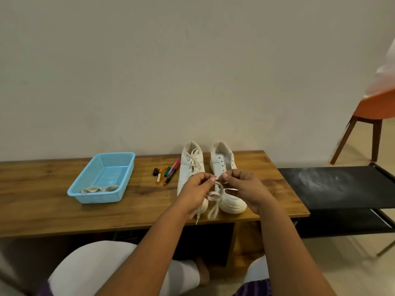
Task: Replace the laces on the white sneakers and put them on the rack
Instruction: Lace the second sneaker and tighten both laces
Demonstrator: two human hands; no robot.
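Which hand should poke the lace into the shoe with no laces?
Probably the right hand. It pinches the lace right above the unlaced shoe, whose empty holes lie just beyond its fingers. The left hand also pinches the lace but sits over the laced shoe.

Left hand (197, 185) and right hand (241, 184) pinch a white lace (214, 197) between their fingertips above two white sneakers (224, 182); loose loops hang below the fingers, markers (168, 173) lying leftward.
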